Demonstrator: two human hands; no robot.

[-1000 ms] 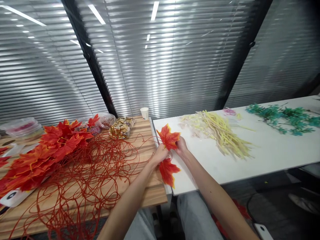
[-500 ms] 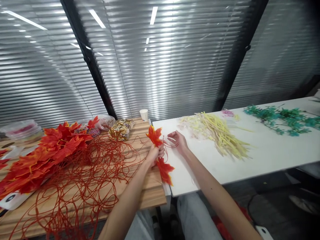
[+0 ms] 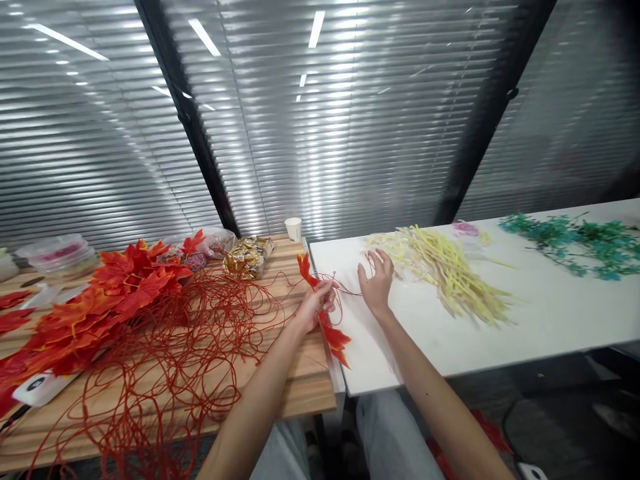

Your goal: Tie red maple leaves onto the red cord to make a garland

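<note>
My left hand (image 3: 318,304) is closed round red-orange artificial maple leaves (image 3: 336,339) above the seam between the wooden and white tables; one leaf sticks out above the fist, another below. A thin red cord (image 3: 349,291) runs from there to my right hand (image 3: 377,277), raised over the white table with its fingers curled and the cord at its fingertips. Left of my hands, a large tangle of red cord (image 3: 200,333) covers the wooden table, beside a heap of red maple leaves (image 3: 125,293).
Gold-wrapped items (image 3: 247,257) and a paper cup (image 3: 293,229) stand at the back. Yellow strips (image 3: 450,273) and green artificial sprigs (image 3: 575,240) lie on the white table (image 3: 540,320). Plastic containers (image 3: 60,253) and a white device (image 3: 45,388) are at far left.
My right hand has moved right and slightly up, drawing the cord away from my left hand. The leaves in my left hand have turned more edge-on.
</note>
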